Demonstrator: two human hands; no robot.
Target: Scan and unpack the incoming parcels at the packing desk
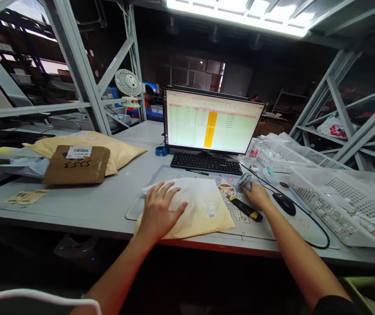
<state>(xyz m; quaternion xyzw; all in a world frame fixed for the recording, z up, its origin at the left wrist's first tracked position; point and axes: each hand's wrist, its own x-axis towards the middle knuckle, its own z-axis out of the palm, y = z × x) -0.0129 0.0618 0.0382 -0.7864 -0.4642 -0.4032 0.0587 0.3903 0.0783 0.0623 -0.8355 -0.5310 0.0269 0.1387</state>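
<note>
Flat on a pale yellow mailer [190, 225] lies my left hand [159, 205], fingers spread. A whitish, partly see-through plastic bag [187, 188] covers the upper part of the mailer, and a small barcode label [210, 209] shows at its right. My right hand [256, 195] is wrapped round a grey handheld barcode scanner [245, 180], whose grip is mostly hidden by the fingers. Just left of that hand, a black and yellow utility knife [245, 209] rests on the cartoon-printed desk mat [227, 186].
Behind the mat stand a black keyboard [205, 163] and a monitor [210, 120] showing a spreadsheet. A mouse [284, 204] and its cable lie at right, beside white perforated baskets [341, 205]. A brown carton [77, 165] and a large yellow mailer [122, 153] occupy the left.
</note>
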